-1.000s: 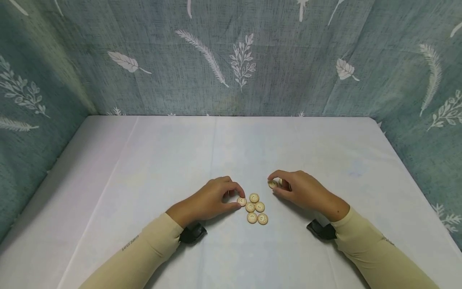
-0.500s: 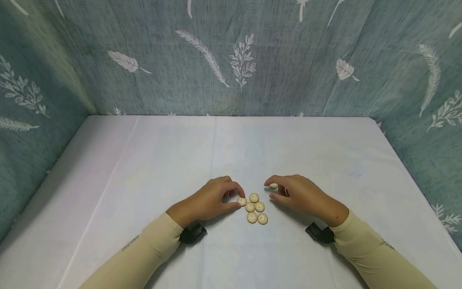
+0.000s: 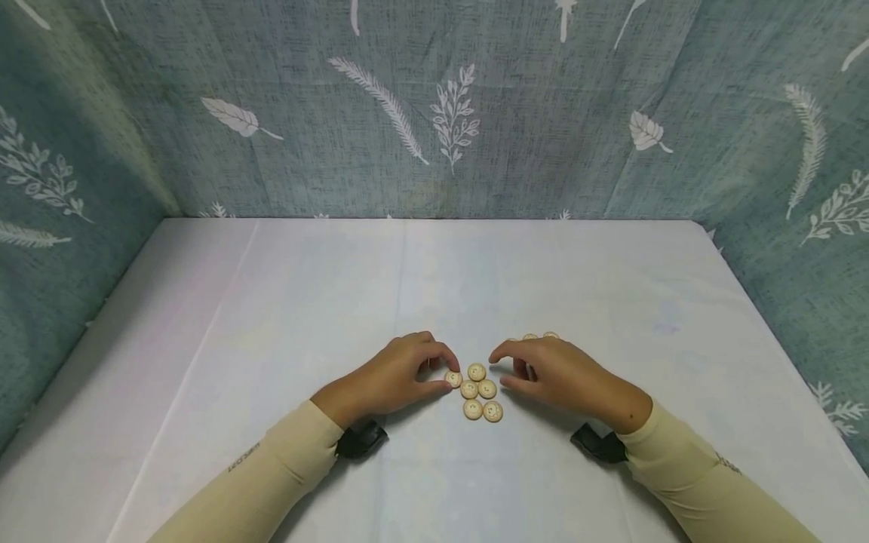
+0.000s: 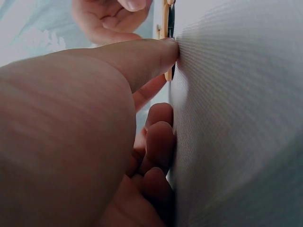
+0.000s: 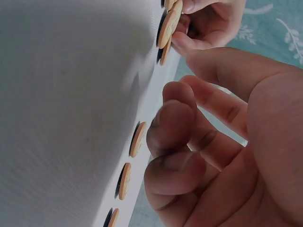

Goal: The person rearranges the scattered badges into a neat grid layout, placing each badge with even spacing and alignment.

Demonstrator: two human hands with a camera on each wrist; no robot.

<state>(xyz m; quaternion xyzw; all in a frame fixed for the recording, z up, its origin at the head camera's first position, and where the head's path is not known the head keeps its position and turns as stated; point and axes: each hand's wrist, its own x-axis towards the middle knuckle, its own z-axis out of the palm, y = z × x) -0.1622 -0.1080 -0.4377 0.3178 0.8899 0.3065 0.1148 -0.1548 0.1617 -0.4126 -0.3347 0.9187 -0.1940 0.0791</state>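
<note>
Round wooden buttons lie flat on the white cloth. My left hand (image 3: 407, 371) pinches the leftmost button (image 3: 453, 378) of a tight cluster between thumb and index finger; its thumb (image 4: 161, 54) is at the button's edge in the left wrist view. Several more buttons (image 3: 487, 388) make up the cluster. Just right of it, my right hand (image 3: 563, 373) holds nothing, thumb and index finger apart, the other fingers loosely bent. Beyond its knuckles three buttons (image 3: 551, 335) show partly hidden; the right wrist view has them in a spaced row, one button (image 5: 125, 181) in the middle.
A white cloth (image 3: 326, 286) covers the table. Green-grey fabric with white leaf prints (image 3: 516, 151) hangs at the back and along both sides. Each wrist wears a black camera (image 3: 600, 445) below a cream sleeve (image 3: 692, 471).
My right hand has parted its fingers from a button and shifted left and nearer, towards the cluster. The buttons behind it now show past its knuckles. The left hand stays put.
</note>
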